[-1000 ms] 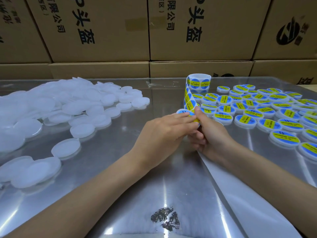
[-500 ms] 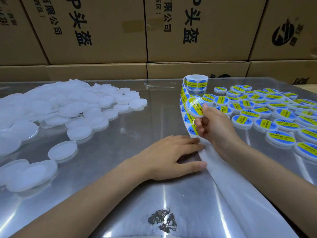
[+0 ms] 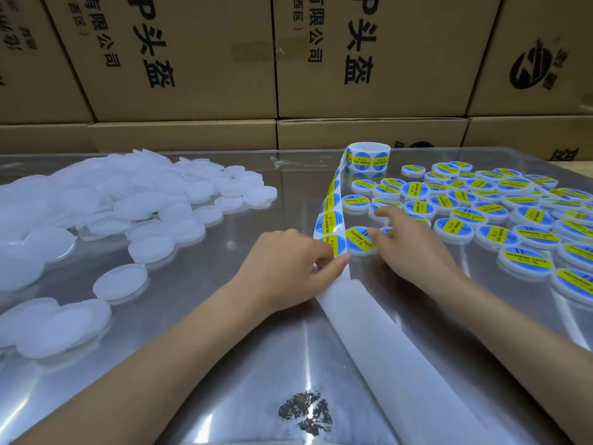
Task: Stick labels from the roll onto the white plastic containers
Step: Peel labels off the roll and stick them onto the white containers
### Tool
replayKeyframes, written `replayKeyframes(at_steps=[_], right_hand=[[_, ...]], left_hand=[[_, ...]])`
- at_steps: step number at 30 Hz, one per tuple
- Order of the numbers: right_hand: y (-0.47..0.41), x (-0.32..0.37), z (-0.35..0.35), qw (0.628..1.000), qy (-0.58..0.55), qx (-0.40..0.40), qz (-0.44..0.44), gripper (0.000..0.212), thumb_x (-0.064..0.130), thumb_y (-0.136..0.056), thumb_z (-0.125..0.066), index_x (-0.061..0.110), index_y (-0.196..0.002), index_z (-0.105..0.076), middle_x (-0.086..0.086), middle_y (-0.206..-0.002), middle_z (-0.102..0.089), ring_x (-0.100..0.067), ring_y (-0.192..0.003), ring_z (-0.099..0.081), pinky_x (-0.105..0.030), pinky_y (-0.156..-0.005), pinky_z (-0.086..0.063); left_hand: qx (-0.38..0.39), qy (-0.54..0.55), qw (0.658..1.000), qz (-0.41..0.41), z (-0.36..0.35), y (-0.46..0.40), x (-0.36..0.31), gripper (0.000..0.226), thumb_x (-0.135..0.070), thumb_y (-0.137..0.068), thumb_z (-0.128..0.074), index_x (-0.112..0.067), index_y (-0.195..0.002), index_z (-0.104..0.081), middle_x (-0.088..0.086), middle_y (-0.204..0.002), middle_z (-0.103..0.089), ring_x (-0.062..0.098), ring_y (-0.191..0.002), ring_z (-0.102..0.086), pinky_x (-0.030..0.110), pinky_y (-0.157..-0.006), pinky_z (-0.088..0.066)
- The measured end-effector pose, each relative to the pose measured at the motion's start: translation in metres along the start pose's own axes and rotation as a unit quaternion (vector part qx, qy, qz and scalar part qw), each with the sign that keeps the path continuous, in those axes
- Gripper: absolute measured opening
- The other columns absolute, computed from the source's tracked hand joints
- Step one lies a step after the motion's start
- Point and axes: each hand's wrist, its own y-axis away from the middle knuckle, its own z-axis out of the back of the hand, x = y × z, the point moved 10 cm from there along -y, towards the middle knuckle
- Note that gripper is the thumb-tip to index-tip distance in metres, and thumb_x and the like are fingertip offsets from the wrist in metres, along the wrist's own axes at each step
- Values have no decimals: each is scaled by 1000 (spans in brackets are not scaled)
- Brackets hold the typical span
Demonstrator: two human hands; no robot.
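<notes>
The round white plastic container with the fresh blue-and-yellow label [image 3: 360, 243] sits on the shiny metal table [image 3: 224, 316] just right of centre, at the near left edge of the spread of already labelled containers [image 3: 500, 216]. The right hand [image 3: 414, 248] rests on it, fingers fairly straight, the grip wide and pressing rather than clasping. The left hand [image 3: 288, 268] pinches the white backing strip [image 3: 378, 342] between thumb and fingers, just beside that container, where the strip of blue-and-yellow labels [image 3: 330, 216] runs back to the label roll [image 3: 368, 156] at the far side. The risk here looks like a crooked or creased label: if the right hand presses unevenly, an edge may lift or trap a bubble. A pull by the left hand could drag the light roll toward the labelled pieces, or tip it over. The next label on the strip lies close to the pressed container and might catch on it. The heap of plain white plastic containers [image 3: 106, 213] waits at the left, well apart.
</notes>
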Motion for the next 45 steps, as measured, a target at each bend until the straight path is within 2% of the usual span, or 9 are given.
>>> replayKeyframes(at_steps=[6, 13, 18, 25, 29, 33, 37, 41, 45], right_hand=[[6, 34, -5, 989, 45, 8, 138, 21, 35, -92, -53, 28, -105, -67, 4, -105, -63, -18, -104, -55, -35, -84, -45], [-3, -2, 0, 966, 256, -33, 17, 49, 50, -95, -35, 14, -120, -55, -13, -124, -60, -32, -121, -46, -42, -97, -32], [2, 19, -9, 997, 20, 1, 69, 43, 49, -92, -45, 14, -109, -63, -5, -110, -67, -26, -109, -57, -41, -93, -43], [6, 21, -31, 975, -202, 73, 52, 32, 17, -80, -72, 21, -105, -53, 6, -93, -67, -10, -91, -64, -30, -87, -50], [13, 43, -35, 956, -235, 124, 121, 41, 0, -81, -64, 15, -118, -55, -14, -98, -65, -24, -92, -64, -40, -86, -51], [35, 76, -38, 909, -284, 220, 210, 42, -10, -84, -58, 28, -104, -58, -11, -99, -68, -9, -90, -57, -24, -78, -49], [59, 84, -52, 836, -332, 398, 180, 28, -5, -85, -61, 19, -96, -68, 4, -88, -73, -2, -82, -63, -15, -72, -49], [81, 83, -58, 781, -306, 518, 168, 26, 1, -84, -64, 25, -88, -74, 7, -88, -73, -5, -83, -66, -17, -74, -50], [70, 78, -60, 776, -378, 490, 121, 15, 21, -81, -70, 20, -96, -73, 3, -96, -71, -8, -89, -65, -19, -80, -52]], left_hand=[[23, -39, 999, 14, -8, 0, 4, 42, -54, -92, -37, -23, -81, -64, -3, -75, -65, 20, -72, -55, 27, -53, -26], [6, -40, 999, -21, -1, 0, -9, 42, -50, -94, -37, -20, -76, -61, 1, -69, -63, 25, -66, -52, 28, -51, -21], [-30, 13, 992, -121, 13, 6, -41, 37, -37, -85, -52, -17, -54, -57, 2, -46, -52, 28, -47, -48, 25, -45, -30], [-29, 109, 983, -144, 20, 14, -58, 28, -30, -82, -63, -23, -55, -62, -7, -48, -57, 16, -50, -49, 18, -50, -27], [-48, 181, 977, -102, 22, 11, -47, 20, -27, -84, -61, -21, -67, -70, -7, -56, -64, 15, -52, -54, 27, -50, -44], [-135, 258, 956, 17, 35, 3, 1, 19, -24, -88, -55, -17, -83, -72, -5, -74, -69, 13, -68, -63, 38, -65, -51], [-204, 260, 936, 121, 38, 3, 40, 20, -19, -84, -65, -18, -104, -66, -8, -94, -57, 2, -82, -55, 20, -76, -46], [-63, 260, 916, 299, -1, 6, 81, 47, -35, -73, -75, -24, -111, -50, -9, -100, -45, 5, -87, -49, 22, -75, -38], [125, 240, 915, 300, -31, 9, 81, 12, -27, -74, -70, -26, -82, -61, -15, -67, -59, 7, -68, -59, 23, -65, -44]])
